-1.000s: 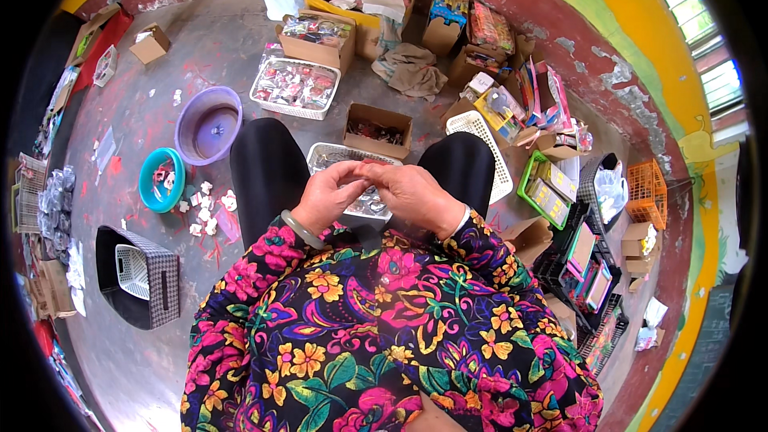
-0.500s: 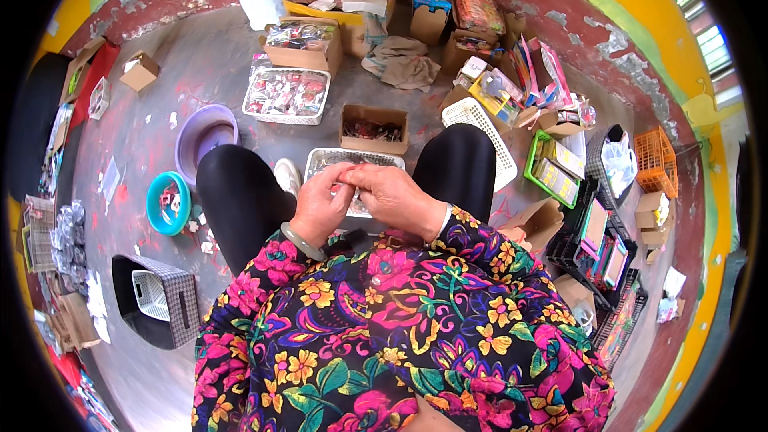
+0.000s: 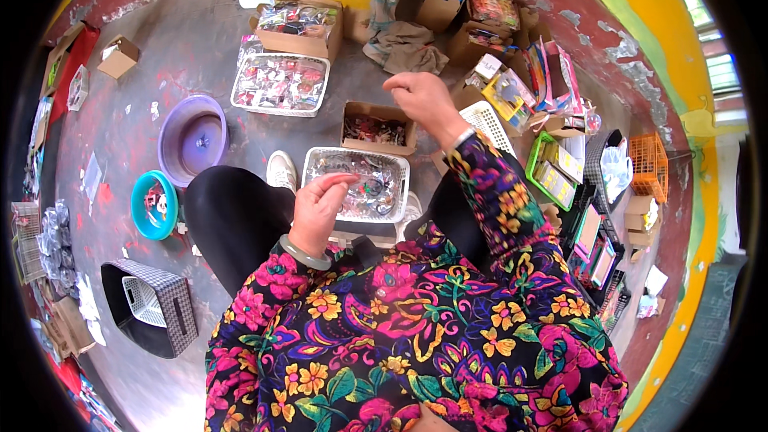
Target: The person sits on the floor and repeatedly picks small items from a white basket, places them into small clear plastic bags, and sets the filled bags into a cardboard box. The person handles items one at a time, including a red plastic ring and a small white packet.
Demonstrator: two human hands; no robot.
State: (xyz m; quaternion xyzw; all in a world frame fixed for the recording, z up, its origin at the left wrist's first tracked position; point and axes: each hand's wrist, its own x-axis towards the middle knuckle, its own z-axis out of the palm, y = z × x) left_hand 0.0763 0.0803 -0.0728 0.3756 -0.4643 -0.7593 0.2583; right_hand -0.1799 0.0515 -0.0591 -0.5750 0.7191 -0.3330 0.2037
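My left hand [image 3: 318,212] is closed in a pinch over the left edge of a white plastic basket [image 3: 404,184]. Whatever lies between its fingertips is too small to make out. Small items in clear plastic fill the basket, some of them dark. My right hand [image 3: 428,104] is raised farther out, above the far right corner of an open cardboard box [image 3: 372,145]. Its fingers are curled together, and I cannot see whether they hold anything. Inside that box lie dark red and brown small pieces.
Beyond stands another white basket [image 3: 236,82] of packaged items, with a full carton [image 3: 300,42] behind it. A purple basin [image 3: 170,160] and a teal basin [image 3: 138,212] sit at left. A green crate [image 3: 534,162] and a black crate [image 3: 578,228] stand at right.
My hands were together over the near basket and have come apart. The right one has moved up and away to the right; the left has dropped slightly, uncovering the basket.
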